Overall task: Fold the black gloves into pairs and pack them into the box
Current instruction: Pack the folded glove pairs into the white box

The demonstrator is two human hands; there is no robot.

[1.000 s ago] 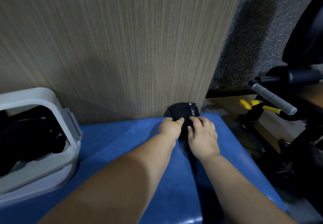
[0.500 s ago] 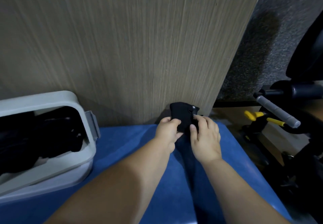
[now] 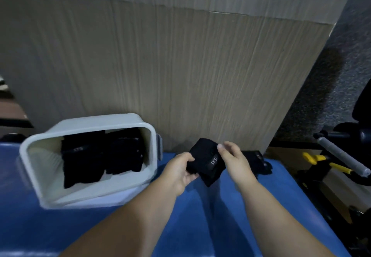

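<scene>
Left hand (image 3: 180, 171), right hand (image 3: 233, 157) pinch folded glove pair (image 3: 207, 163); may unfold or drop short of box (image 3: 90, 123)

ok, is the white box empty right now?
No, folded black gloves already lie inside the white box, toward its right side.

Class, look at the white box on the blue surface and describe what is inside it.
Inside the white box lie two bundles of black gloves, side by side, toward its right end; the left end shows bare floor. Anything beneath the bundles is covered.
</scene>
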